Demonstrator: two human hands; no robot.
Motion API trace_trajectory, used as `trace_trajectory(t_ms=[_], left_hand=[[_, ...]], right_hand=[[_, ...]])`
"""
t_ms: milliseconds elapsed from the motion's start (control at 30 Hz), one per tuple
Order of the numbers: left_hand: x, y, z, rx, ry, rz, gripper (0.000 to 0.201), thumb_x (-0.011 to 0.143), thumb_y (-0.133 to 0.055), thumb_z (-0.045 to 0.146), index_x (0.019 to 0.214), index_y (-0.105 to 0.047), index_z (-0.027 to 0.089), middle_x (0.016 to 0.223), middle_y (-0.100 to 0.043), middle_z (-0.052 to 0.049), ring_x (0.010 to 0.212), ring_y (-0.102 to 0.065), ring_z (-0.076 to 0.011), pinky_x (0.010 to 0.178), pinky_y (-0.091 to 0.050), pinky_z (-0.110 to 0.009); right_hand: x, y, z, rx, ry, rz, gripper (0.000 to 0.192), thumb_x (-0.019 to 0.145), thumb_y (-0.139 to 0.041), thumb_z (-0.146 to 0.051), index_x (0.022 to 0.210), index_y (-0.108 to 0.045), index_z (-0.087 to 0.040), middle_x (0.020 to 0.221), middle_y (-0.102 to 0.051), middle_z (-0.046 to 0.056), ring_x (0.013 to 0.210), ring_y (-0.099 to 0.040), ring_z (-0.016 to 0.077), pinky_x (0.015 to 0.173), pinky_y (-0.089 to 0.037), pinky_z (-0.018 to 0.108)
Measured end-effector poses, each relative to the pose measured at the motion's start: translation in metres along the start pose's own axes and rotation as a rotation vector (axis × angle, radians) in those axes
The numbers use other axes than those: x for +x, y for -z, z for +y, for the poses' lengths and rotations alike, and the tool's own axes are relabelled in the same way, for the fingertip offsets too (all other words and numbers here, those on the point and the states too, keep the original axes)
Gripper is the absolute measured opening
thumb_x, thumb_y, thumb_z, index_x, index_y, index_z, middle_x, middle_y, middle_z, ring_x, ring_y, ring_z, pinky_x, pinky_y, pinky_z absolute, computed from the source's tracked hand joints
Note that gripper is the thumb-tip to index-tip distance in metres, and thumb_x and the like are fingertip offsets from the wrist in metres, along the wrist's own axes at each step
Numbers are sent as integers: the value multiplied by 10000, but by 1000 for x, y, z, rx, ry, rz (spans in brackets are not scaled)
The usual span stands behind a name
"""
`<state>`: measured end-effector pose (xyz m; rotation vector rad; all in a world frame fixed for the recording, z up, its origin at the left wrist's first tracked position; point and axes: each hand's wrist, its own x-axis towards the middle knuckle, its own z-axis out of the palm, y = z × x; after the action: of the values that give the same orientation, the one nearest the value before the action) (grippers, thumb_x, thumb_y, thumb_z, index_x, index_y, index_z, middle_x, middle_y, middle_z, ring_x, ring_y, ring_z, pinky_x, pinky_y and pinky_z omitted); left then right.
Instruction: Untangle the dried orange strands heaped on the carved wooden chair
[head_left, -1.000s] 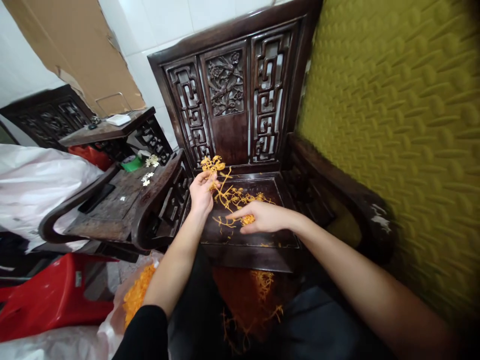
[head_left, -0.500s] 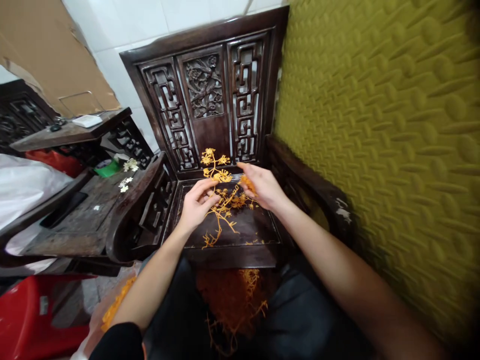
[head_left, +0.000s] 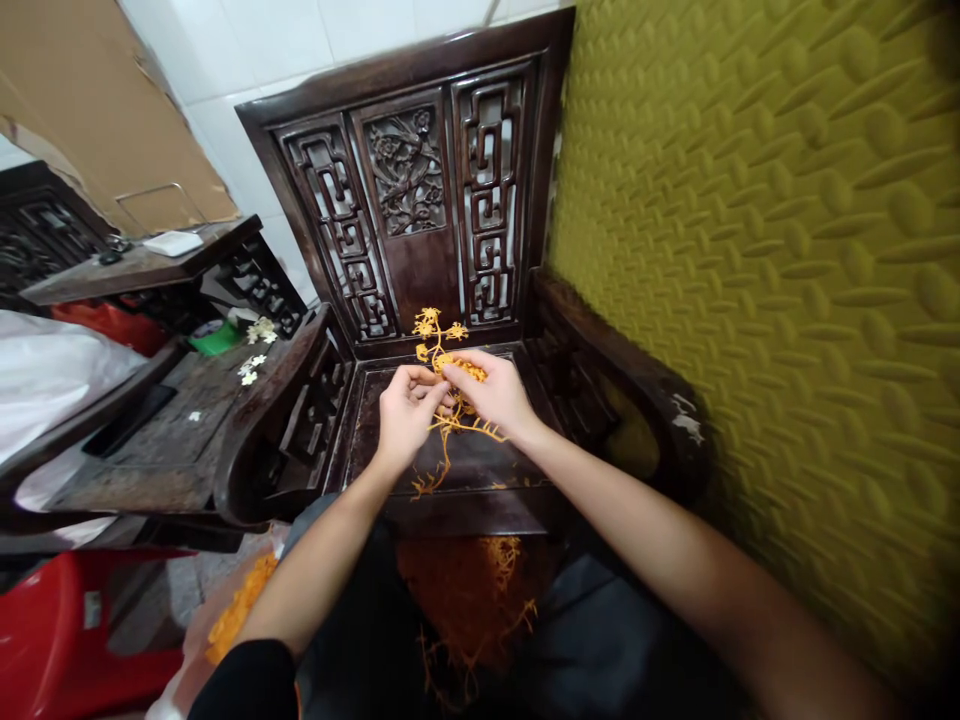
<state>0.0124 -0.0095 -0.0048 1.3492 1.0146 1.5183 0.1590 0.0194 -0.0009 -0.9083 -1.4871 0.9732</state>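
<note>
Left hand [head_left: 409, 415]: fingers pinched narrow on the yellow-orange, thin branching flower sprig [head_left: 442, 362]. Sprig is upright over the dark, glossy wooden chair seat [head_left: 465, 470], blooms at far end, bare stems trailing near. Right hand [head_left: 499, 395]: fingers curled around a clump of small orange petals [head_left: 471, 371], tips at the sprig, just beside the left fingers; exact contact can't tell. Behind, far: dark carved wooden chair back [head_left: 420, 265]. Near left: orange petal heap [head_left: 241, 605] in a pale bag, red plastic stool [head_left: 45, 620] left of it.
</note>
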Motion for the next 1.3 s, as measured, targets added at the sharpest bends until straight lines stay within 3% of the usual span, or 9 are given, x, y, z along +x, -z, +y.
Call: trace_trajectory(t_ms=[200, 300, 367, 467, 633, 833, 1033, 1167, 1300], left_hand=[[-2, -2, 19, -318, 185, -33, 485, 646, -885, 234, 847, -445, 199, 672, -601, 56, 436, -527, -77, 420, -469, -210], [-3, 7, 31, -375, 242, -69, 488, 653, -873, 195, 803, -408, 200, 667, -597, 50, 427, -481, -54, 393, -405, -178], [-1, 16, 33, -371, 262, -55, 477, 659, -868, 184, 804, -413, 195, 682, -616, 36, 443, -489, -51, 405, -397, -168], [5, 26, 27, -370, 286, -56, 468, 658, -871, 195, 848, -444, 191, 706, -639, 24, 462, -505, -54, 429, -419, -175], [10, 32, 19, -402, 254, -118, 472, 683, -867, 214, 913, -455, 198, 730, -645, 27, 479, -519, -63, 447, -443, -192], [9, 37, 23, -419, 248, -168, 463, 693, -866, 212, 941, -475, 201, 731, -648, 20, 472, -501, -61, 432, -420, -186], [11, 42, 21, -417, 248, -168, 491, 671, -884, 232, 970, -495, 204, 729, -646, 25, 456, -490, -58, 425, -414, -189], [10, 42, 19, -414, 234, -201, 458, 708, -858, 216, 987, -495, 202, 736, -647, 26, 458, -499, -61, 427, -426, -193], [9, 41, 20, -409, 204, -238, 415, 744, -828, 192, 991, -494, 200, 744, -652, 20, 457, -499, -60, 422, -427, -189]], right_hand=[[23, 19, 21, -136, -23, 130, 236, 833, -700, -329, 968, -786, -155, 976, -775, 86, 881, -708, 225, 829, -536, 332], [44, 46, 37, -67, -130, 383, 157, 794, -717, -248, 886, -759, -128, 802, -734, 63, 659, -650, 156, 609, -493, 258], [50, 58, 42, 101, -239, 434, 161, 794, -731, -259, 875, -717, -121, 676, -655, 19, 479, -538, 95, 427, -356, 207], [46, 58, 38, 331, -387, 271, 223, 779, -773, -284, 884, -657, -125, 704, -647, 32, 467, -577, 96, 339, -220, 172], [31, 33, 27, 514, -539, 23, 131, 752, -715, -130, 846, -628, -101, 931, -713, 146, 702, -709, 145, 330, -228, 127], [31, 32, 33, 695, -565, -17, 491, 700, -588, -77, 1174, -627, -201, 679, -597, -38, 439, -494, 56, 320, -220, 117], [27, 28, 32, 607, -562, -79, 187, 773, -723, -256, 883, -669, -114, 829, -694, 89, 618, -669, 126, 305, -214, 142], [21, 22, 31, 535, -560, -257, 429, 753, -818, -520, 811, -633, -138, 618, -600, 7, 418, -475, 55, 312, -175, 155], [18, 19, 28, 592, -570, -441, 532, 734, -803, -609, 969, -660, -153, 551, -485, -66, 376, -337, 30, 346, -148, 160]])
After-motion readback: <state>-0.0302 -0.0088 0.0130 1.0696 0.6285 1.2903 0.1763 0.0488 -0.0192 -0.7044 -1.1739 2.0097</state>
